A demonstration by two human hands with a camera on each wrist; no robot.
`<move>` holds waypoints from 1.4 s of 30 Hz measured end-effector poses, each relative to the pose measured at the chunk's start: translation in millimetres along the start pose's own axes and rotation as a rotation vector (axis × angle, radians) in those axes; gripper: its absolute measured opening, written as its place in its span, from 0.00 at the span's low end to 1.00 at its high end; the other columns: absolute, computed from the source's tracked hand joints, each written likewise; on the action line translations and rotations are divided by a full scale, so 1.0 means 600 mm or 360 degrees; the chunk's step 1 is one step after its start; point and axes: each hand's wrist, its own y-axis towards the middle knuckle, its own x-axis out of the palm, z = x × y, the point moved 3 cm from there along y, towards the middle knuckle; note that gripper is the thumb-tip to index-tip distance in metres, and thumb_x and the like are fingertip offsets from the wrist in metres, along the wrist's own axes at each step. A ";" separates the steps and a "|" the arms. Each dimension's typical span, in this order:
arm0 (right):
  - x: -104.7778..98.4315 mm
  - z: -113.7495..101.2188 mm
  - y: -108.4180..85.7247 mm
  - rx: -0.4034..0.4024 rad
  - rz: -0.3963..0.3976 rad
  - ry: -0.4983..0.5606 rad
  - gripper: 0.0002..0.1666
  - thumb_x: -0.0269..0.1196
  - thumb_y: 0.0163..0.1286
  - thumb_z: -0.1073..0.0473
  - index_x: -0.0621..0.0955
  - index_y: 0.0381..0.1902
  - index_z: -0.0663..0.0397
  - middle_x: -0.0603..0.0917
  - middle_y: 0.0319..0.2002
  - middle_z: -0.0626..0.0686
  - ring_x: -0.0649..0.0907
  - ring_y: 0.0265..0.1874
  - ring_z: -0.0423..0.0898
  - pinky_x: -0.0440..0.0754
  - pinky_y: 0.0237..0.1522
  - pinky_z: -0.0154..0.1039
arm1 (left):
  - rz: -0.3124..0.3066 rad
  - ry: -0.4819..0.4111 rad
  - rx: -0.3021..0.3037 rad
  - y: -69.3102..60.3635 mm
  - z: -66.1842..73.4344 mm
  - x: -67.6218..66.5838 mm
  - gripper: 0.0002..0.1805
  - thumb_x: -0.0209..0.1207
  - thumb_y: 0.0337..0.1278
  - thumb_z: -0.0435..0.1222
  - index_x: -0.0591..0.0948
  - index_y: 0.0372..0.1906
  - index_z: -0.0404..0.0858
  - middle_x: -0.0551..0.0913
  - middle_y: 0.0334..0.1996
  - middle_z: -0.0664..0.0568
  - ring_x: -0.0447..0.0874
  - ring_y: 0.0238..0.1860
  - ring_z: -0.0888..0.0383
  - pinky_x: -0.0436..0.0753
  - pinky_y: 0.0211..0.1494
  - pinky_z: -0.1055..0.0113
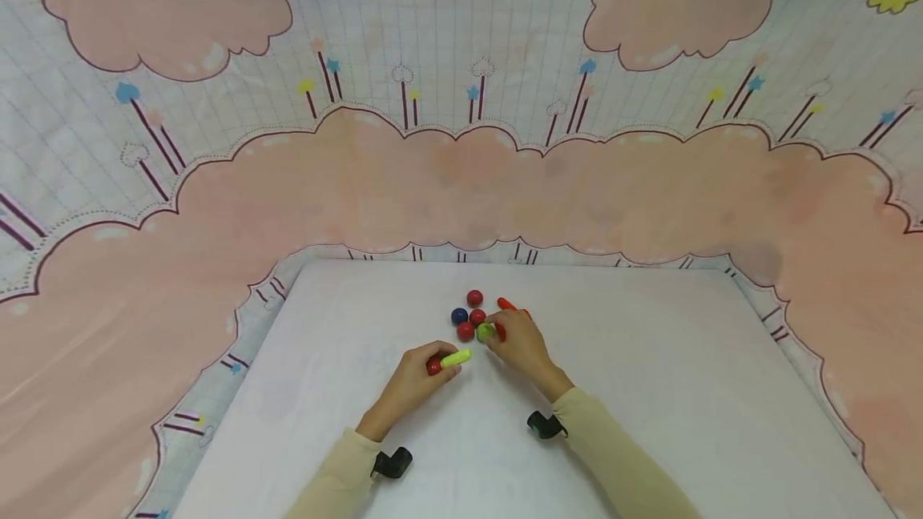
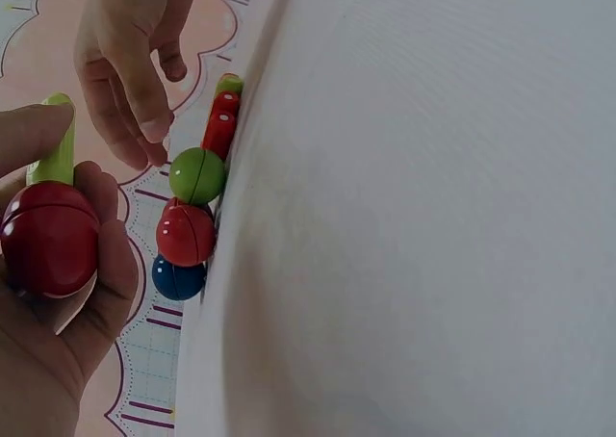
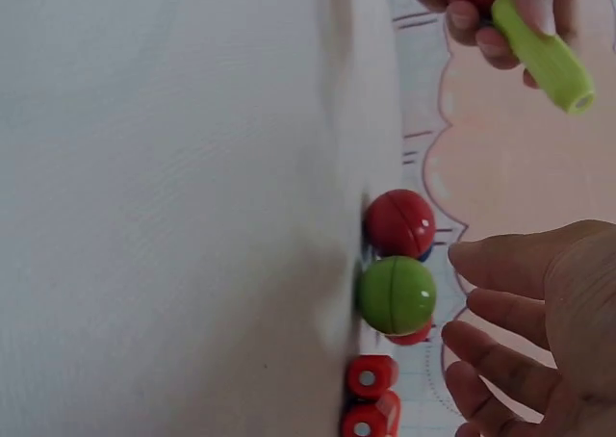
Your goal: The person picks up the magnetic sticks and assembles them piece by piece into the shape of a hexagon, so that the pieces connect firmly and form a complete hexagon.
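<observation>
Nearest are two pale sleeves (image 1: pixel 613 455) with a small black camera (image 1: pixel 392 463) at each wrist. The left hand (image 1: pixel 413 380) is curled round a red ball (image 1: pixel 433 365) and pinches a yellow-green stick (image 1: pixel 456 358) against it, above the white table (image 1: pixel 324 359); whether ball and stick are joined I cannot tell.

A little farther, the right hand (image 1: pixel 525 347) holds its fingers apart, thumb and fingertips just beside a green ball (image 1: pixel 484 332) and not gripping it. That ball sits at the near right of a cluster, next to a near red ball (image 1: pixel 465 331). Behind these lie a blue ball (image 1: pixel 459 316) and a middle red ball (image 1: pixel 477 316), and beyond them a far red ball (image 1: pixel 474 298). Red sticks (image 1: pixel 507 303) lie to the cluster's right, partly hidden by the right hand in the head view. Past the table's far edge hangs a cloud-patterned cloth (image 1: pixel 505 191).
</observation>
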 end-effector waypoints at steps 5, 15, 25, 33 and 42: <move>0.017 0.000 0.002 -0.0032 0.0006 -0.0025 0.18 0.72 0.58 0.56 0.86 0.47 0.51 0.86 0.49 0.52 0.80 0.50 0.53 0.77 0.55 0.52 | 0.0006 0.0011 -0.0016 -0.008 -0.005 0.004 0.12 0.67 0.58 0.41 0.83 0.47 0.46 0.85 0.41 0.56 0.77 0.41 0.61 0.79 0.45 0.72; 0.029 -0.004 0.004 -0.0048 -0.0026 -0.0124 0.16 0.72 0.57 0.59 0.87 0.45 0.49 0.87 0.47 0.51 0.78 0.50 0.52 0.75 0.53 0.51 | -0.0022 -0.0007 -0.0038 -0.006 -0.006 0.009 0.12 0.67 0.58 0.39 0.82 0.47 0.47 0.83 0.39 0.57 0.76 0.38 0.61 0.77 0.40 0.73; 0.025 -0.006 -0.008 -0.0075 -0.0052 -0.0162 0.17 0.73 0.57 0.59 0.86 0.46 0.48 0.87 0.44 0.51 0.78 0.47 0.50 0.75 0.54 0.50 | -0.0002 0.0002 -0.0042 -0.003 -0.003 0.006 0.12 0.67 0.58 0.39 0.83 0.46 0.47 0.84 0.39 0.57 0.76 0.38 0.62 0.76 0.40 0.73; 0.003 0.004 -0.021 0.0032 0.0021 0.0144 0.19 0.73 0.57 0.61 0.85 0.48 0.51 0.83 0.47 0.53 0.82 0.45 0.48 0.83 0.52 0.46 | 0.0003 -0.0010 -0.0004 0.001 0.005 0.003 0.11 0.67 0.58 0.40 0.83 0.46 0.46 0.84 0.39 0.56 0.76 0.37 0.61 0.75 0.40 0.73; -0.030 0.004 -0.036 0.0069 0.0131 0.0304 0.20 0.74 0.57 0.61 0.85 0.48 0.52 0.82 0.47 0.54 0.81 0.45 0.51 0.82 0.51 0.47 | 0.0041 -0.0006 0.0005 0.007 0.007 0.004 0.13 0.67 0.57 0.39 0.83 0.47 0.47 0.85 0.40 0.57 0.77 0.39 0.62 0.76 0.44 0.71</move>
